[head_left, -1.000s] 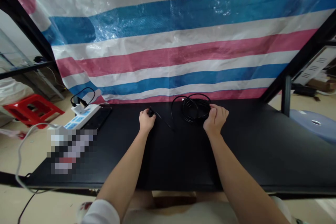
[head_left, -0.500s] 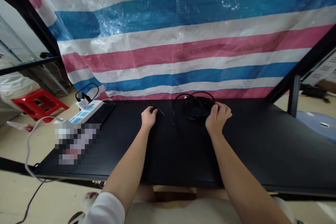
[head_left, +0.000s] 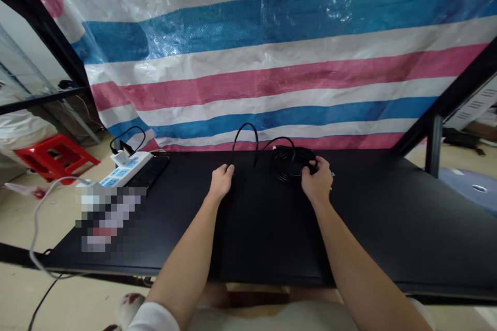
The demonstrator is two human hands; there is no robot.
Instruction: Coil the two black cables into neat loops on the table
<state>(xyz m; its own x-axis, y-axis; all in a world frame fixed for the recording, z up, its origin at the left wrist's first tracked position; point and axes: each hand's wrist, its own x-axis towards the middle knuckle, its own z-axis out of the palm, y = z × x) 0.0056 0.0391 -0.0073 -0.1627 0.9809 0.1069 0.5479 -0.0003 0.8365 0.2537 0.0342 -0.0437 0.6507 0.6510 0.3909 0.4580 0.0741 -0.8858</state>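
A coil of black cable point(head_left: 292, 163) lies at the far middle of a black table point(head_left: 264, 217). My right hand point(head_left: 317, 183) is closed on the coil's right edge. My left hand point(head_left: 221, 181) pinches the cable's free end, and from it a loop of cable point(head_left: 245, 137) arches up against the striped tarp and runs back to the coil. Both forearms stretch across the table from the near edge.
A striped red, white and blue tarp point(head_left: 264, 62) hangs behind the table. A white power strip point(head_left: 123, 169) with a plugged-in black cord and a dark phone point(head_left: 149, 171) sit at the far left. A red stool point(head_left: 54, 155) stands on the floor to the left.
My left hand has moved slightly right toward the coil, and the cable between my hands has risen from the table into an upright loop. My right hand has shifted its hold on the coil.
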